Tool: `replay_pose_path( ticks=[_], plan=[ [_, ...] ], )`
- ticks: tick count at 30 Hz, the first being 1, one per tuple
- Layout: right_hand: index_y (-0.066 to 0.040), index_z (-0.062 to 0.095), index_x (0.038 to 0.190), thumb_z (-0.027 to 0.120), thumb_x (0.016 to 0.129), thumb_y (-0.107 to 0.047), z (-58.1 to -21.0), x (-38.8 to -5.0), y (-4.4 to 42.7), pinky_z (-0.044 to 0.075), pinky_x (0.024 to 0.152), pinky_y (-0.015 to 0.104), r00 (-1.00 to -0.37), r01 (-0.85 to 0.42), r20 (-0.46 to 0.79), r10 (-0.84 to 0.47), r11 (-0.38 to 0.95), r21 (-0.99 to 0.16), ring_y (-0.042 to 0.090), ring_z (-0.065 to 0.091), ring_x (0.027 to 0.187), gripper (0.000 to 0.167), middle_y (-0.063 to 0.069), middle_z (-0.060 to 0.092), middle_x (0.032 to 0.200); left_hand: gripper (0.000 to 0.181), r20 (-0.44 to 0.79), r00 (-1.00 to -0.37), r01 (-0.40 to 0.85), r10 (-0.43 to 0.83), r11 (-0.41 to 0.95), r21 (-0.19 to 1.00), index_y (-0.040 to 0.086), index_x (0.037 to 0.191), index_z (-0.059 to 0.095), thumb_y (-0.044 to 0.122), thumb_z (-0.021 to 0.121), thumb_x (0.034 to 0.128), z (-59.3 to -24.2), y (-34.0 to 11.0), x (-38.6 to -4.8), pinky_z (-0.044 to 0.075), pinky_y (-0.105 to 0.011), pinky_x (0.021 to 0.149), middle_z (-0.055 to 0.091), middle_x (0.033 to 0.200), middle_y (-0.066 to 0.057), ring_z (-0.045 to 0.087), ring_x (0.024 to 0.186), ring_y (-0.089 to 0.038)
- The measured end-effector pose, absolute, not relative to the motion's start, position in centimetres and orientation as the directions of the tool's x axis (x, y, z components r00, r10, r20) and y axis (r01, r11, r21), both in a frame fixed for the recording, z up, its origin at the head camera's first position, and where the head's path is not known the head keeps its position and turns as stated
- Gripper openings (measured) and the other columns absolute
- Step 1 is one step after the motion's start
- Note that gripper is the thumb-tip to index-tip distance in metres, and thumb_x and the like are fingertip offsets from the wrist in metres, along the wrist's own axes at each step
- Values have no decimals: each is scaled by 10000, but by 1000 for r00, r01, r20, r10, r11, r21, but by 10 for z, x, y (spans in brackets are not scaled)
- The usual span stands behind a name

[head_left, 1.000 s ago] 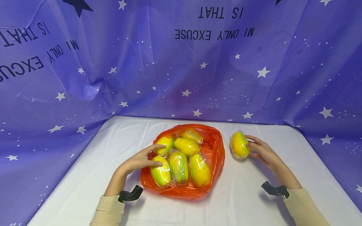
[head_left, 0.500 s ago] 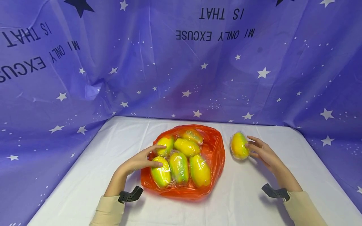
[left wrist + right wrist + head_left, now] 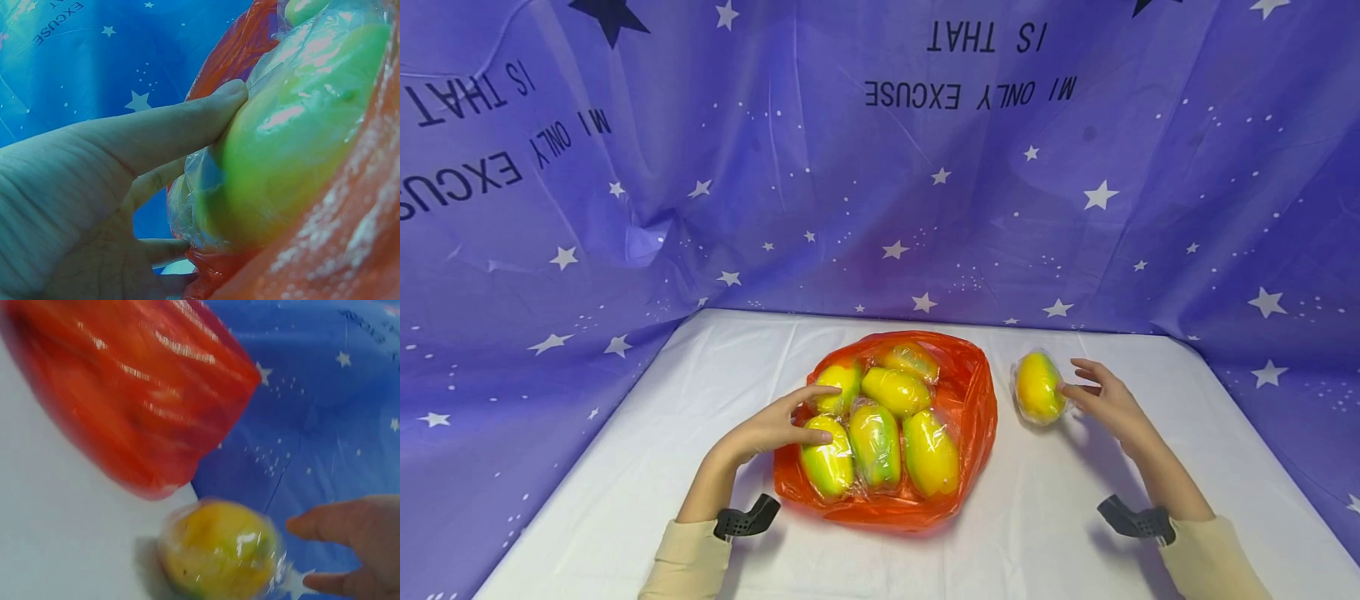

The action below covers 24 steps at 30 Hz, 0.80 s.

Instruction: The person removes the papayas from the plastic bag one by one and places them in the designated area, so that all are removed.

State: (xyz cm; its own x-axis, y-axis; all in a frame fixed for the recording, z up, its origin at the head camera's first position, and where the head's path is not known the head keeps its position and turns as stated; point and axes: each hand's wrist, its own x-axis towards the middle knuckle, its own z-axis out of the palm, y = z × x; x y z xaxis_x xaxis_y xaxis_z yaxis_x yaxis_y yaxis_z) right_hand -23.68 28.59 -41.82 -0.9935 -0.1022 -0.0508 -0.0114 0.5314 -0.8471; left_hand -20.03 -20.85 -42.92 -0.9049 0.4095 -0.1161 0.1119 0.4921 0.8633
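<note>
A red plastic bag (image 3: 981, 417) lies spread on the white table with several yellow-green fruits in clear wrap inside it. My left hand (image 3: 771, 427) reaches over the bag's left edge, its thumb on the front-left wrapped fruit (image 3: 827, 471); the left wrist view shows the thumb (image 3: 181, 128) against the fruit (image 3: 294, 144). Right of the bag, one wrapped fruit (image 3: 1038, 388) sits on the table. Beside it is my right hand (image 3: 1108, 408), fingers extended and apart. In the right wrist view a gap shows between these fingers (image 3: 325, 522) and the fruit (image 3: 222, 553).
A white cloth covers the table (image 3: 1045, 533). Purple fabric (image 3: 820, 208) with stars and lettering hangs behind it and at both sides. Black devices (image 3: 747, 517) are strapped at both wrists.
My right hand has moved slightly right, its fingers drawing away from the single fruit, which stays on the table. The left hand and the bag have hardly moved.
</note>
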Motion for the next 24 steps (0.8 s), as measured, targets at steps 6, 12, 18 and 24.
replay_pose_path(
  ticks=[6,12,18,24],
  plan=[
    [54,280,1460,589,958,-337,-402,-225,276,410,949,603,-998,-56,15,-69,636,-770,514,429,1227,708,363,316,1430,667,-119,-908,108,403,498,861,292,1401,487,325,785,806,-429,-209,-200,224,-618,1072,391,1480,-54,301,1366,-339],
    [53,313,1442,594,960,-329,-387,-214,265,447,906,595,-996,-88,69,-55,689,-720,518,447,1208,676,361,350,1408,665,-119,-910,106,397,500,859,296,1396,492,321,789,802,-430,-210,-200,228,-615,1072,397,1475,-55,309,1362,-335],
    [23,344,1440,609,959,-323,-376,-202,252,468,882,585,-991,-133,91,-97,664,-736,497,485,1177,649,323,383,1410,663,-121,-908,104,400,496,862,298,1396,491,315,788,804,-430,-210,-201,222,-620,1073,390,1481,-57,299,1369,-338],
    [0,400,1416,626,951,-286,-369,-194,238,495,868,537,-984,-177,121,-131,630,-756,451,521,1151,592,285,459,1363,660,-122,-907,105,404,495,862,303,1396,491,316,787,806,-431,-209,-202,232,-612,1073,400,1472,-44,315,1358,-327]
  ],
)
